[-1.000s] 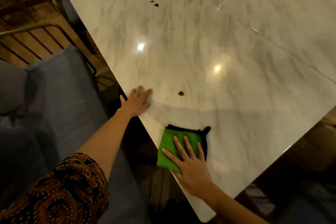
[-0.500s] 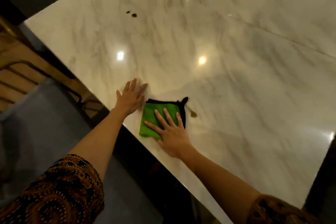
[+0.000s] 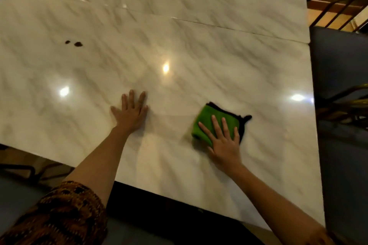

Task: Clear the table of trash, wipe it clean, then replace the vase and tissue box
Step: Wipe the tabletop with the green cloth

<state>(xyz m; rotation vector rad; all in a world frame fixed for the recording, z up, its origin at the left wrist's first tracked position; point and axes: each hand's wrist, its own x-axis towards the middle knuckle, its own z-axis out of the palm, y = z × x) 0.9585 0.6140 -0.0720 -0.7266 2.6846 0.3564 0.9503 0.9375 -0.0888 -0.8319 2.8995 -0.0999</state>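
Right hand (image 3: 224, 141) lies flat, fingers spread, pressing a folded green microfiber cloth (image 3: 209, 123) onto the marble table (image 3: 219, 55); left hand (image 3: 130, 110) is splayed flat on bare marble well apart from it; two dark spots (image 3: 74, 43) sit far left.

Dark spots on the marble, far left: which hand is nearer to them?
Left. The left hand lies flat on the table, below and right of the dark spots. The right hand presses the green cloth, farther right.

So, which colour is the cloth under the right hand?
The cloth is bright green with a black edge, seen in the head view, under the right hand.
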